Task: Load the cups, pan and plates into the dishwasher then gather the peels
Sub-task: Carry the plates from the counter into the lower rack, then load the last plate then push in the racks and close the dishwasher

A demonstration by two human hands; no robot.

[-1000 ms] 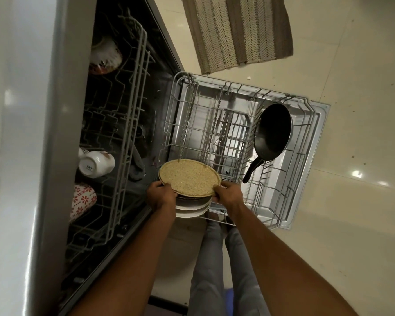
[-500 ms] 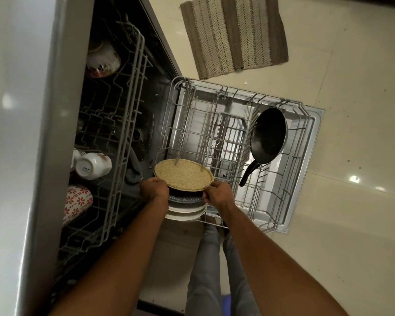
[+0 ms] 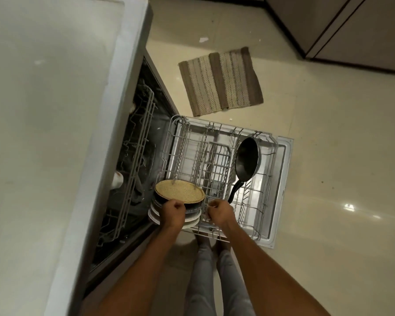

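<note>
A stack of plates (image 3: 179, 190), with a tan speckled one on top, a dark one below and white ones (image 3: 193, 221) at the bottom, hangs over the near left corner of the pulled-out lower rack (image 3: 276, 145). My left hand (image 3: 172, 213) grips the stack's near edge. My right hand (image 3: 220, 212) is curled into a fist just right of the stack, above the rack's tines, with nothing visible in it. A black pan (image 3: 246, 161) leans on its side in the rack's right half, handle toward me. A white cup (image 3: 118, 180) sits in the upper rack (image 3: 141, 142).
The open dishwasher door (image 3: 283, 190) lies flat on the tiled floor under the rack. A pale countertop (image 3: 43, 133) fills the left. A striped rug (image 3: 221, 82) lies beyond the door, and cabinet fronts (image 3: 351, 26) stand at the top right. My legs are below the hands.
My right hand has come off the stack's right side and curled shut beside it. The left hand alone holds the plates. The view has pulled back and upward.
</note>
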